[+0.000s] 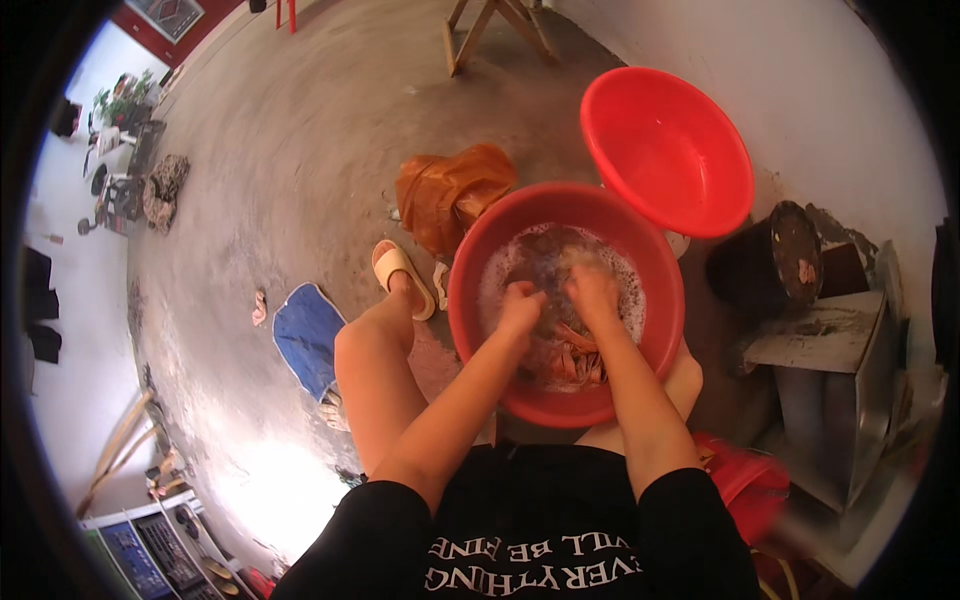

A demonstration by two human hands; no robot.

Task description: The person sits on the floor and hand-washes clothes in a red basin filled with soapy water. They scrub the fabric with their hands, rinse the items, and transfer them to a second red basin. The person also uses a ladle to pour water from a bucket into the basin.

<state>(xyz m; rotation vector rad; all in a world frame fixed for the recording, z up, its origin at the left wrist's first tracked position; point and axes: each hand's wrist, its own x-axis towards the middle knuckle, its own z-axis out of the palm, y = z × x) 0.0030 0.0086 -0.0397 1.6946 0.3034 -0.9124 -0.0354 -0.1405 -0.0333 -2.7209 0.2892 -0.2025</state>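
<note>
A large red plastic basin [566, 412] sits before me between my knees, with murky, foamy water [551, 251] in it. Both my hands are over or in this water. My left hand [523, 306] has its fingers curled near the middle of the basin; whether anything is inside them is hidden. To its right, my right hand [594, 291] is blurred by motion, beside a pale, indistinct patch in the suds. Several reddish-brown, strip-like pieces [577, 364] lie at the basin's near side, below my hands. I cannot tell their material.
Behind the basin is a crumpled orange-brown plastic bag [454, 195]. A brighter red basin [667, 150] leans at the far right. On the right are a dark bucket [757, 259] and a metal box [821, 337]; a red container [750, 487] is nearer. A blue cloth [307, 337] lies left.
</note>
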